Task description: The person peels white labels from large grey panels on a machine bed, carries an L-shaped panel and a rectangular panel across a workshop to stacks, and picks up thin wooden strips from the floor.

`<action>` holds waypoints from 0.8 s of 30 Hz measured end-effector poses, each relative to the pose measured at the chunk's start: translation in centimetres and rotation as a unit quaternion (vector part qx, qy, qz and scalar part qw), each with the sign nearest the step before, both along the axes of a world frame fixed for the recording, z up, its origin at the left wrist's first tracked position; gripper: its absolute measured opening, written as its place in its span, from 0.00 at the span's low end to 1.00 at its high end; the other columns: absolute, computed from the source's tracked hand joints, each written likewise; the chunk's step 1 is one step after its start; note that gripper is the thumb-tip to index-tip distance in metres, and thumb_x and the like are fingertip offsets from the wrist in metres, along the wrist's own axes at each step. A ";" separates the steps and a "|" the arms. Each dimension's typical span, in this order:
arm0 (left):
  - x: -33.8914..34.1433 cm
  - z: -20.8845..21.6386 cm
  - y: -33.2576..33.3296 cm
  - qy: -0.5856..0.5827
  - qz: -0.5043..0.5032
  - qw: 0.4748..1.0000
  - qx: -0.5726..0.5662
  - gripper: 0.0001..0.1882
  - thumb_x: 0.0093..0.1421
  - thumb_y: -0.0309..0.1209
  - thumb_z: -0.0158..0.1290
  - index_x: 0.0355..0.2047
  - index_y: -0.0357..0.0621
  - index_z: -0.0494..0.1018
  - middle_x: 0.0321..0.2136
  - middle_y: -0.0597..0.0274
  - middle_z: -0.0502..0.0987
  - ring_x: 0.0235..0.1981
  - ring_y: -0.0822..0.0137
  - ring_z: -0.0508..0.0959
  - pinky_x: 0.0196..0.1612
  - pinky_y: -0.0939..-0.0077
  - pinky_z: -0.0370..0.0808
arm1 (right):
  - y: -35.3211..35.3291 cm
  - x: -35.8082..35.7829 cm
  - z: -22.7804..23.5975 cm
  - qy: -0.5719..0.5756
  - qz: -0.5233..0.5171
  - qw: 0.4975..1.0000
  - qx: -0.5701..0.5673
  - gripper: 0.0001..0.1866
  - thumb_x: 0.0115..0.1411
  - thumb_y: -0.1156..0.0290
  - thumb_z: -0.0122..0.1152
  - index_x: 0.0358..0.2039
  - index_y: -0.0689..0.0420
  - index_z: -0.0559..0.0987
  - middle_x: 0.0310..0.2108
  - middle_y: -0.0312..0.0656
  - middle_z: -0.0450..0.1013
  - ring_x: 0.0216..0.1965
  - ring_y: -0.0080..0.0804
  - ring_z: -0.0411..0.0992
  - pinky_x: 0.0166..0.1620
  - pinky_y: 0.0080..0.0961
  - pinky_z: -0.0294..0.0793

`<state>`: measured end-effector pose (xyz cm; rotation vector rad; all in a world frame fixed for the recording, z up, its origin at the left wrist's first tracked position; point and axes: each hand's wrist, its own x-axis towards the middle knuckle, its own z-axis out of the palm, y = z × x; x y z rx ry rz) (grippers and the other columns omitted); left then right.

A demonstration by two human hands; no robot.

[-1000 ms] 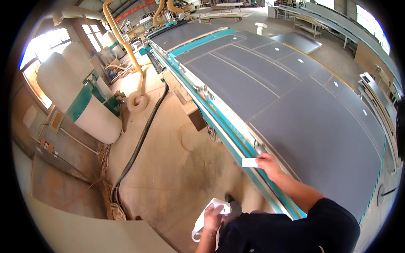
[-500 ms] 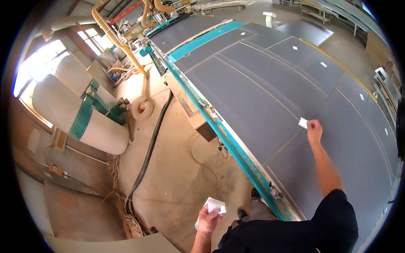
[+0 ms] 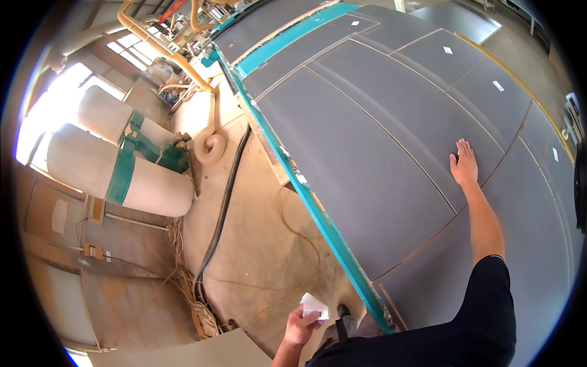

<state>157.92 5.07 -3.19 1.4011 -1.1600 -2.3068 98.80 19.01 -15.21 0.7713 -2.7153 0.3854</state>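
Observation:
A large dark grey panel, cut by thin lines into several rectangular pieces, lies on a machine bed with a teal edge. My right hand rests palm down on one of these pieces, its fingers stretched out; whatever is under the palm is hidden. Low in the view, my left hand is closed around white label paper, held off to the side of the bed. Small white labels sit on other pieces, among them one label beyond my right hand and another label farther off.
Left of the bed, a black hose and loose cables run across the concrete floor. Two dust collector bags with green bands stand by the windows. A yellow duct pipe rises behind them. A yellow strip borders the panel's far right side.
The white label that was pinched in my right hand is out of sight, and that hand has opened flat on the panel. My left hand still holds the label paper. The view has shifted.

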 end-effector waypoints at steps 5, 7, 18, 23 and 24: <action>-4.4 1.2 -1.0 -0.072 -0.005 0.996 -0.048 0.11 0.56 0.26 0.50 0.39 0.33 0.70 0.27 0.60 0.75 0.23 0.73 0.72 0.25 0.80 0.69 | 0.7 1.1 0.2 -0.055 0.024 0.997 0.054 0.34 0.59 0.55 0.46 0.60 0.61 0.54 0.63 0.45 0.48 0.64 0.39 0.45 0.64 0.34 0.45; -6.8 1.7 -2.2 -0.066 -0.024 0.991 -0.110 0.10 0.58 0.26 0.48 0.38 0.32 0.69 0.24 0.61 0.74 0.20 0.74 0.71 0.22 0.82 0.68 | 2.0 2.4 0.3 -0.043 0.034 0.997 0.054 0.33 0.58 0.54 0.46 0.59 0.62 0.56 0.62 0.46 0.50 0.63 0.40 0.48 0.63 0.34 0.47; -9.9 2.2 -4.0 0.161 -0.053 0.985 -0.033 0.10 0.58 0.24 0.48 0.41 0.36 0.68 0.32 0.58 0.74 0.29 0.72 0.73 0.29 0.80 0.70 | -2.8 26.7 11.7 -0.254 0.369 0.855 -0.263 0.19 0.46 0.73 0.62 0.42 0.58 0.75 0.46 0.44 0.71 0.49 0.41 0.68 0.51 0.31 0.67; -8.6 1.5 -4.3 0.168 -0.085 0.981 -0.054 0.09 0.57 0.23 0.50 0.39 0.37 0.69 0.27 0.62 0.75 0.24 0.74 0.72 0.28 0.82 0.69 | -7.1 34.7 15.8 -0.184 0.493 0.809 -0.261 0.17 0.42 0.74 0.65 0.37 0.57 0.77 0.43 0.42 0.72 0.48 0.41 0.69 0.47 0.34 0.69; -8.5 1.7 -4.3 0.162 -0.096 0.979 -0.075 0.09 0.57 0.25 0.51 0.38 0.37 0.69 0.26 0.63 0.75 0.23 0.75 0.71 0.27 0.82 0.69 | -7.2 35.1 15.8 -0.170 0.498 0.812 -0.252 0.16 0.43 0.73 0.65 0.36 0.56 0.78 0.41 0.40 0.73 0.46 0.39 0.70 0.46 0.34 0.70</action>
